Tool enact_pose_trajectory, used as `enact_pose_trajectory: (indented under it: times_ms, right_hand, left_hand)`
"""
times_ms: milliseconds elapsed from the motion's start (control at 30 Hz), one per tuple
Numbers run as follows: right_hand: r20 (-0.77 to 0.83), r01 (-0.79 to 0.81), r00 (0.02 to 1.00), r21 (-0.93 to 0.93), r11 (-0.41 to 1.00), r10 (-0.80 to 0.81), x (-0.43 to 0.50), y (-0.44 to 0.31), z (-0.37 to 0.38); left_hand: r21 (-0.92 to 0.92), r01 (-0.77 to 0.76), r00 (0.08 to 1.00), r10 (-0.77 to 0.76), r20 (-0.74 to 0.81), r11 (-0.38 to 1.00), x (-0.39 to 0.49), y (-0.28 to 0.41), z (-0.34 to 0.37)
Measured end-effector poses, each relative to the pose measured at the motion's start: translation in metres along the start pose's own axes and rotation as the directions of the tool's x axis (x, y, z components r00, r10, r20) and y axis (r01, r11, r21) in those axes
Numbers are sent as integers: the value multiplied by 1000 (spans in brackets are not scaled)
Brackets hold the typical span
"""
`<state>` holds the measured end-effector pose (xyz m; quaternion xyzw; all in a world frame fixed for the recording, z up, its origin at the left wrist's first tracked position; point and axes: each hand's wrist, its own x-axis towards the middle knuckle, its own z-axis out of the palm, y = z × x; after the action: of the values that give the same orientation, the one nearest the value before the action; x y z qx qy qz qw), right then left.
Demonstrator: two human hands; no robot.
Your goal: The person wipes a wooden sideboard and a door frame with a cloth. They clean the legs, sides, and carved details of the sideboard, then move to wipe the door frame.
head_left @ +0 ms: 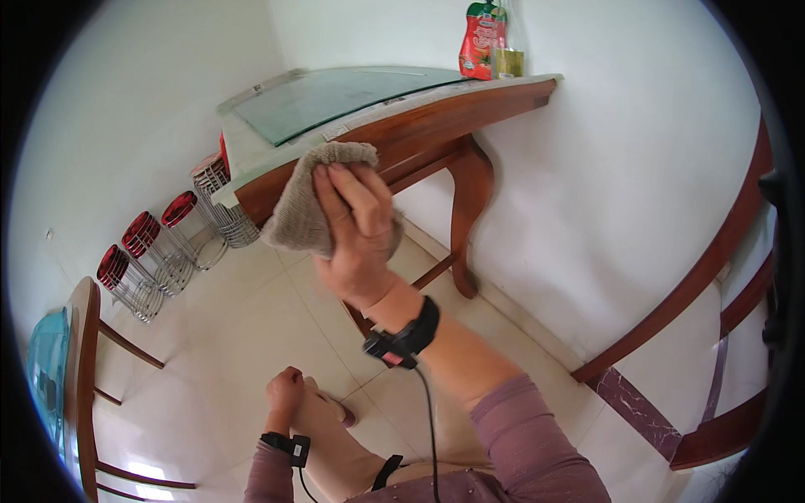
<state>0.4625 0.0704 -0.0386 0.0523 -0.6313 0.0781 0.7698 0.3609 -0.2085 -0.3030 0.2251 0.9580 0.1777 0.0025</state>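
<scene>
My right hand (361,220) grips a folded grey-brown cloth (302,207), its fingers bent over the top fold. The cloth is at the front apron (427,126) of a reddish-brown wooden table; whether it touches the wood, I cannot tell. On the tabletop lies a sheet of glass (352,94) over a pale patterned cover (251,148). My left hand (285,393) is lower down, beside my leg, its fingers curled and nothing visible in them. Both wrists wear black straps with small cabled devices.
A red pouch (476,47) and a clear bottle (510,63) with yellowish contents stand at the table's far end. Several metal stools (179,210) with red seats line the left wall. A blue transparent cover (47,377) sits on a round wooden table (85,352). A wooden door frame (679,302) rises at right.
</scene>
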Motion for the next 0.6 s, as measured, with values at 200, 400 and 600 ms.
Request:
enact_pose_trajectory:
  times_ms: [200,400,600]
  right_hand:
    - [-208,-246,948,7,969,242,33,81,-25]
    - [-138,-295,943,84,952,304,35,61,-21]
    - [-108,-241,962,81,967,249,24,101,-30]
  left_hand:
    - [-39,-4,1000,3,-31,999,-4,-6,3]
    - [-114,-2,999,-3,-49,994,-2,-18,2]
    - [-131,-6,999,0,-45,991,-3,-31,2]
